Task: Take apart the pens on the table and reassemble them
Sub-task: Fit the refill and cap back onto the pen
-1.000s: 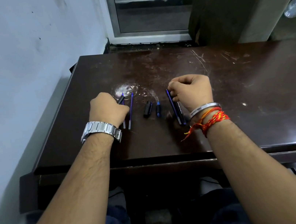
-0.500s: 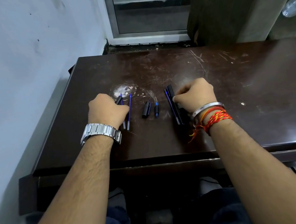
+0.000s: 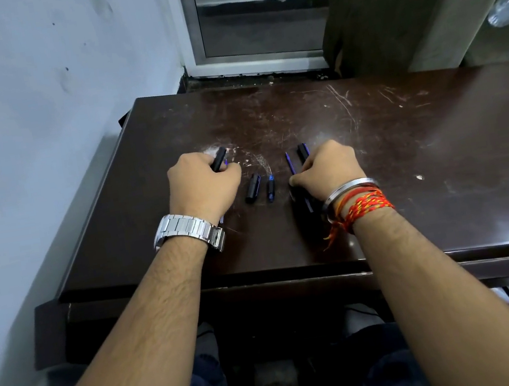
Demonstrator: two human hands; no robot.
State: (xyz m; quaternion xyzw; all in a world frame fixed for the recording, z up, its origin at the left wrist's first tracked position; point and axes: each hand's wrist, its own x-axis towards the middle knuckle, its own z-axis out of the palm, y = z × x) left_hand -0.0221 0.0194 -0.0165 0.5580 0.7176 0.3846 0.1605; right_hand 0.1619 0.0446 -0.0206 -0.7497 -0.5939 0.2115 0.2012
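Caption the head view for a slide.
Left hand grips the left barrel, right hand the right barrel; a cap and tip lie between them on the scratched table.

One wide-angle view from the person's head looks forward and steeply down over the bench (image 3: 420,141), close enough that its near edge crosses the lower frame; wall (image 3: 20,112) left, door (image 3: 261,26) far.
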